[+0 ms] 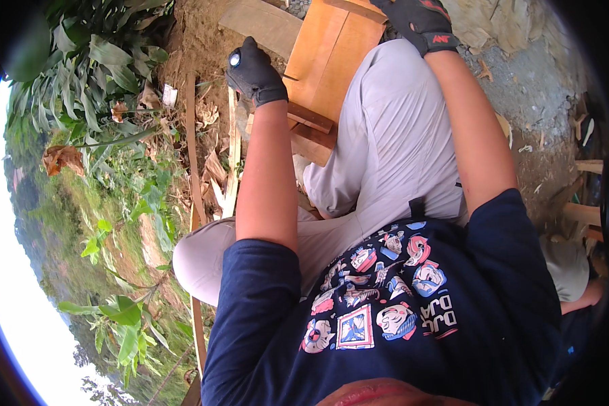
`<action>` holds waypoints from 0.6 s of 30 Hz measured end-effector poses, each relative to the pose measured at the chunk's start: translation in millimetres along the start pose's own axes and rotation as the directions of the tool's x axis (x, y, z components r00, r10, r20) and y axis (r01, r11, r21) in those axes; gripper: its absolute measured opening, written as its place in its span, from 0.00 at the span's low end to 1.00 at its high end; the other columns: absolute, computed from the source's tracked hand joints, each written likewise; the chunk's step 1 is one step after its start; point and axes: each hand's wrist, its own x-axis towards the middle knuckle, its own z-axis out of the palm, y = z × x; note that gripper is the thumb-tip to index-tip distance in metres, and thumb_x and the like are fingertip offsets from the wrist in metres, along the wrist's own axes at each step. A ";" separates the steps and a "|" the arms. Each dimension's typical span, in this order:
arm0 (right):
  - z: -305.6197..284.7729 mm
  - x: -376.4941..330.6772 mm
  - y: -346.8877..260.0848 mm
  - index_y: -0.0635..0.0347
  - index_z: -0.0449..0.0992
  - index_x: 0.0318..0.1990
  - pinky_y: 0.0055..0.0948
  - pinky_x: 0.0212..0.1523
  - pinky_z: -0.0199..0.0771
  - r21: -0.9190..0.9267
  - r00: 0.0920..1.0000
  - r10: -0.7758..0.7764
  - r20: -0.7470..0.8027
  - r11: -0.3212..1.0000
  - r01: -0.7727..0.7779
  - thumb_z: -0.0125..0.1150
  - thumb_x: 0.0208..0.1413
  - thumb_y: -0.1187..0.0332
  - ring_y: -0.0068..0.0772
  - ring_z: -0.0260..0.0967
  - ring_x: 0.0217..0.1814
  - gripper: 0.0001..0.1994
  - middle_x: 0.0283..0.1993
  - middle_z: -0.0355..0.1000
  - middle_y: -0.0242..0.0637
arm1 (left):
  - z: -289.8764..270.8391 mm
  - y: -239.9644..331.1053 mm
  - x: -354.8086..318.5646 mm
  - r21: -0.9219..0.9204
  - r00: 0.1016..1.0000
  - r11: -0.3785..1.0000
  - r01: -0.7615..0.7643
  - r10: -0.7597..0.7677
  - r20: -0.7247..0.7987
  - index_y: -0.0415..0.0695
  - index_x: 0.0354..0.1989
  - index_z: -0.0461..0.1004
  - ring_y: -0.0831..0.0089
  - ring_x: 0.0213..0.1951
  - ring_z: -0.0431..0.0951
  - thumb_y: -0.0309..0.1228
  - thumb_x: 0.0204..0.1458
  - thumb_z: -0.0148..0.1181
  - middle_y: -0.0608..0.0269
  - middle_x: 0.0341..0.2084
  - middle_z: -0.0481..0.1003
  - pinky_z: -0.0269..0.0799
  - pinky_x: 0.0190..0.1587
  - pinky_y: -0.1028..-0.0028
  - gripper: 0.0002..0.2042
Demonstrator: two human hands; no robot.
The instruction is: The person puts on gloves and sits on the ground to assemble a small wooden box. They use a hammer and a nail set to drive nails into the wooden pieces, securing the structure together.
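Evidently, the work in hand was a wooden panel (321, 64) at upper centre of the frame, lying against the wearer's bent knee (402, 74). A seam ran along its face; one cross-piece (310, 116) lay across the lower end, another (360, 8) across the upper. Assembly therefore appeared well advanced, though whether either was fixed could not be established, nor what remained. The gloved left hand (256, 73), just left of the panel, had its fingers curled; whether they enclosed anything, I could not tell. The gloved right hand (421, 26) was near the upper cross-piece; its fingers ran to the frame's top edge, grip undetermined. A plank (262, 26) lay at upper left of the panel.
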 end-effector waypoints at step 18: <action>8.4 1.3 11.7 0.62 0.77 0.58 0.54 0.56 0.80 0.021 0.998 -0.019 -0.067 1.000 0.020 0.68 0.59 0.45 0.62 0.81 0.55 0.30 0.51 0.82 0.61 | -9.7 12.5 7.5 0.030 0.997 0.997 0.076 -0.076 0.004 0.34 0.18 0.75 0.63 0.12 0.69 0.38 0.63 0.61 0.53 0.13 0.74 0.65 0.20 0.63 0.23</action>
